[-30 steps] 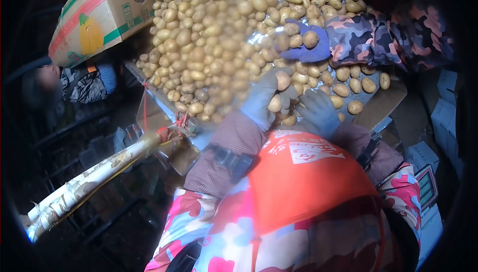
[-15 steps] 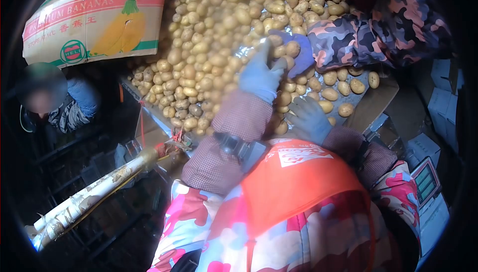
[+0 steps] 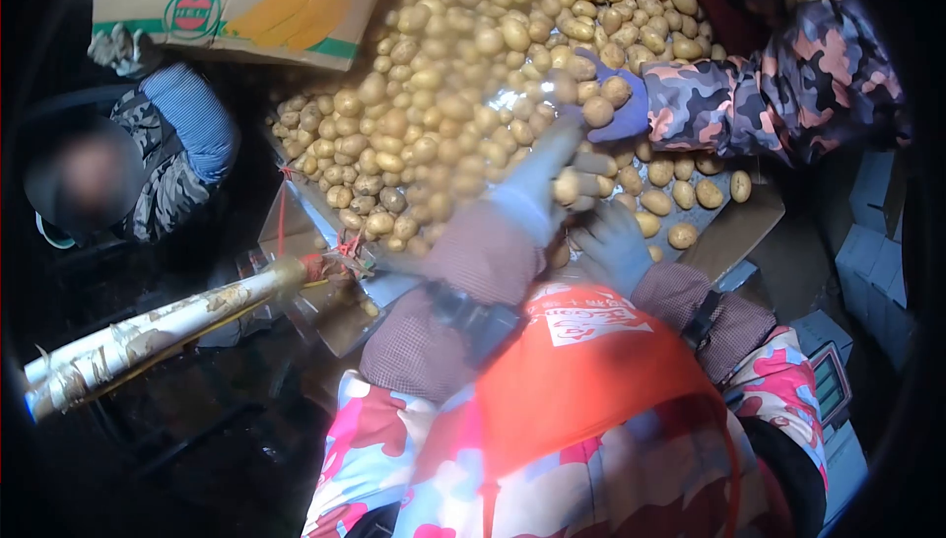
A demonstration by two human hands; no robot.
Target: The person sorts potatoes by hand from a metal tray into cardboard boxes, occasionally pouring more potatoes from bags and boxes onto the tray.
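My left hand [image 3: 537, 178], in a pale blue-grey glove, reaches over the heap of potatoes [image 3: 424, 95], its fingers curled about a potato [image 3: 565, 186]. Motion blurs part of this hand. Just below and to the right, my right hand [image 3: 613, 242], also gloved, has its fingers spread beside potatoes near the lower edge of the heap. No potato is visible in it. Close above my left hand, a co-worker's purple-gloved hand [image 3: 631, 109] holds several potatoes [image 3: 598, 111], its camouflage sleeve coming from the right.
A banana carton [image 3: 266, 6] stands at the upper left. Another person [image 3: 182, 134] is at the left, with a gloved hand by the carton. A worn white pole [image 3: 168, 326] juts out lower left. Cardboard flaps [image 3: 744, 223] border the heap at right, with pale boxes [image 3: 872, 262] beyond.
The view has shifted. My left hand has drawn back toward my right hand, and a potato now shows among its fingers. The person at left has raised a hand to the carton.
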